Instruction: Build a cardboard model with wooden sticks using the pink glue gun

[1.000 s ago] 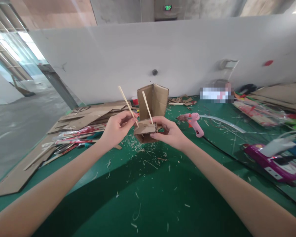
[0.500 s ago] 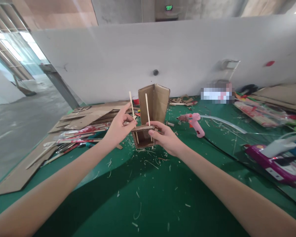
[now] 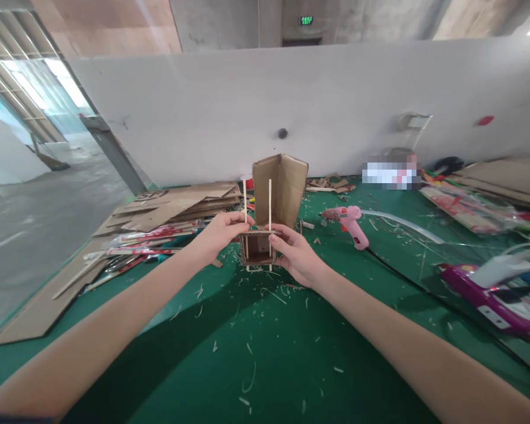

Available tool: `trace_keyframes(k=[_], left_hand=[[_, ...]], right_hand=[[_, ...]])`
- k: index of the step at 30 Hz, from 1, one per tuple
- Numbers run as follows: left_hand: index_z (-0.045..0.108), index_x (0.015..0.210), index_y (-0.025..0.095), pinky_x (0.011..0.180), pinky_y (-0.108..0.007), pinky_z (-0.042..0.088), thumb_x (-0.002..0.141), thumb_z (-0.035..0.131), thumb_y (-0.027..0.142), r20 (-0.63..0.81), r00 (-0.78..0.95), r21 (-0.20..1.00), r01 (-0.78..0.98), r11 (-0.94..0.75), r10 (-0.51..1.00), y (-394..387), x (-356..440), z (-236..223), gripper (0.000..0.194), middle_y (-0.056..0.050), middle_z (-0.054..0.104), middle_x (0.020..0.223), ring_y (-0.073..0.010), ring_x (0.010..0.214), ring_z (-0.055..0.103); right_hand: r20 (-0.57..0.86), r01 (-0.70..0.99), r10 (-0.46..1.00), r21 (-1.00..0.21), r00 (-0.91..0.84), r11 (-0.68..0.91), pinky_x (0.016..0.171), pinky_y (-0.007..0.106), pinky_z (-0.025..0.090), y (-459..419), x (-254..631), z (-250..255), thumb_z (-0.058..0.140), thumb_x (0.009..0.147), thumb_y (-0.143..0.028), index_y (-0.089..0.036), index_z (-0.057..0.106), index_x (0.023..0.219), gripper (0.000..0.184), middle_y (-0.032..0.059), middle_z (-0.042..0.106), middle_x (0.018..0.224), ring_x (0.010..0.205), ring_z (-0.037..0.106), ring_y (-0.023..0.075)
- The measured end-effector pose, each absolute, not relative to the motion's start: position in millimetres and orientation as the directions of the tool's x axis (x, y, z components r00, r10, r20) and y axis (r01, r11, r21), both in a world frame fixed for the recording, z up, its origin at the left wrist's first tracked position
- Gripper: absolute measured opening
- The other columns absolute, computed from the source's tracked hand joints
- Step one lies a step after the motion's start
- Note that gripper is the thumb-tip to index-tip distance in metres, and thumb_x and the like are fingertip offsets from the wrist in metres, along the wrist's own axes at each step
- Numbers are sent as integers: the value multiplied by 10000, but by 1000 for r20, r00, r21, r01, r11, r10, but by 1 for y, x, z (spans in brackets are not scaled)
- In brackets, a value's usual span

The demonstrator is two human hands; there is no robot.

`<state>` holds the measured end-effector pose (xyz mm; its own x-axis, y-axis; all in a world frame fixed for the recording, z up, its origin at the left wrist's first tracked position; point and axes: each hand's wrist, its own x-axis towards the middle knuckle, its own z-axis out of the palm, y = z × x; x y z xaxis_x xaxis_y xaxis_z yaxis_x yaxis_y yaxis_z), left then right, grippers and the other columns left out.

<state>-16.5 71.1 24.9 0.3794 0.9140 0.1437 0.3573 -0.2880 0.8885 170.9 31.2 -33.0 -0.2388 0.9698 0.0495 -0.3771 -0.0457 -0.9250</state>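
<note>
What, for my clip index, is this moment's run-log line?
left hand: fingers at left wooden stick | right hand: gripping small cardboard box | both sticks: upright through box | pink glue gun: on green table

At upper left, the broom is blurred. Pixelation hides the white item at right of centre. The right edge cuts off the purple power strip.

The pale left wooden stick, earlier slanted, now stands upright beside its pale wooden mate, both tips now showing below the small brown cardboard box, whose open side has turned toward the camera, left hand lowered.
</note>
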Motion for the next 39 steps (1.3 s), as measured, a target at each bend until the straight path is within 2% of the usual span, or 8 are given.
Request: trace_keyframes(k=[6,13,18,22,29,33,36,39], left_hand=[[666,886,202,532,-270,526,900,528,348,124,322,957,210,-198,939,70,-16,26,202,-80,737,916,-185,755,695],[655,1017,183,760,-309,540,839,645,318,161,203,981,78,-180,966,72,-16,24,224,-30,685,765,-158,771,662],[692,955,191,762,-304,507,808,670,362,52,262,987,135,-90,964,66,-11,24,228,-72,715,1023,-186,882,659],[681,1092,220,775,-303,496,817,667,387,28,258,997,68,-47,966,63,-8,22,322,-74,711,1107,-214,1014,647],[688,997,193,807,-342,509,817,683,389,9,246,999,41,-19,969,66,-8,16,267,-72,716,1015,-220,956,657],[681,1023,190,860,-380,507,829,674,435,0,288,1000,14,-4,958,64,-6,16,313,-90,701,1076,-244,1008,646],[550,1293,220,957,-434,481,841,652,495,71,411,997,11,-83,909,62,-10,15,539,-124,602,1300,-283,1151,593],[130,1537,318,1009,-486,458,776,757,403,122,606,966,109,-234,786,63,-18,15,990,-151,399,1503,-323,1246,531]], right_hand=[[49,-372,958,-926,-284,-64,739,380,609,32,174,-25,787,730,-448,-233,638,1087,443,71,628,1112,932,630,198],[15,-338,964,-938,-265,-78,737,357,587,27,171,-23,787,717,-471,-222,648,1150,519,83,643,1135,945,634,204],[50,-323,982,-946,-181,-11,714,338,557,33,177,-23,776,727,-499,-264,639,1205,549,71,631,1128,964,604,211],[61,-300,978,-954,-200,-2,736,357,548,35,181,-23,769,740,-494,-278,631,1213,538,77,622,1164,996,592,228],[40,-391,973,-919,-228,-53,636,346,545,35,179,-22,659,770,-641,-233,683,980,459,82,648,1079,880,581,206],[24,-333,988,-942,-151,-28,604,291,507,35,179,-16,727,736,-536,-218,686,858,343,52,642,944,865,558,189],[5,-357,993,-933,-114,-36,588,288,499,35,178,-12,747,714,-440,-217,663,836,268,42,636,957,864,561,187],[-20,-365,996,-929,-90,-52,576,292,501,35,179,-11,729,711,-392,-221,624,833,235,40,641,992,842,585,186]])
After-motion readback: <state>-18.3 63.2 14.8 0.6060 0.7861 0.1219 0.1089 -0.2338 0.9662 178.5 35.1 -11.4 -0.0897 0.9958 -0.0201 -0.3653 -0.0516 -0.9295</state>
